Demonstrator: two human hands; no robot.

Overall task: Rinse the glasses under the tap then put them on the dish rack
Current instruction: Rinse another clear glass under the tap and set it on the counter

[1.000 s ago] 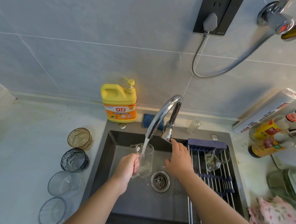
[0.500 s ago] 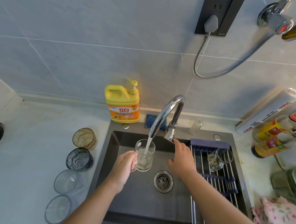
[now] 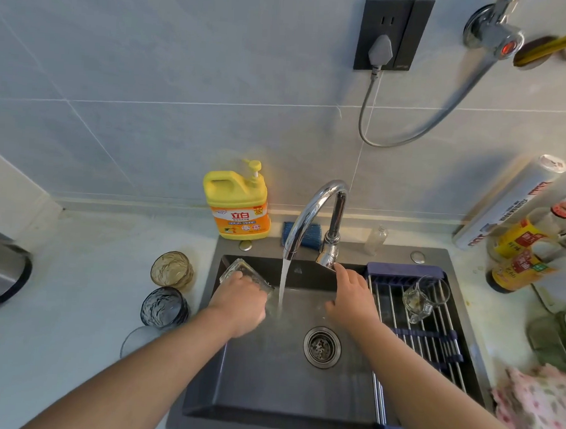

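Observation:
My left hand [image 3: 237, 302] grips a clear glass [image 3: 241, 272] tipped on its side over the dark sink [image 3: 266, 377], its mouth toward the water stream [image 3: 283, 285]. Water runs from the chrome tap [image 3: 311, 212]. My right hand [image 3: 349, 298] rests with a fingertip at the tap's handle [image 3: 327, 259], holding nothing. On the dish rack [image 3: 429, 336] across the sink's right side lies a clear handled glass [image 3: 423, 295]. An amber glass [image 3: 172, 269], a dark blue glass [image 3: 165, 306] and a clear glass [image 3: 137, 339] stand on the counter to the left.
A yellow detergent bottle [image 3: 238, 205] and blue sponge [image 3: 308, 233] sit behind the sink. Sauce bottles [image 3: 528, 260] and a foil roll [image 3: 512, 200] crowd the right counter. A floral cloth [image 3: 540, 408] lies at the lower right, a dark appliance [image 3: 0, 271] at the far left. The drain [image 3: 321, 347] is mid-sink.
The glass was upright under the stream, filling. My left hand has now tipped it sideways and shifted it left of the stream. My right hand stays at the tap handle.

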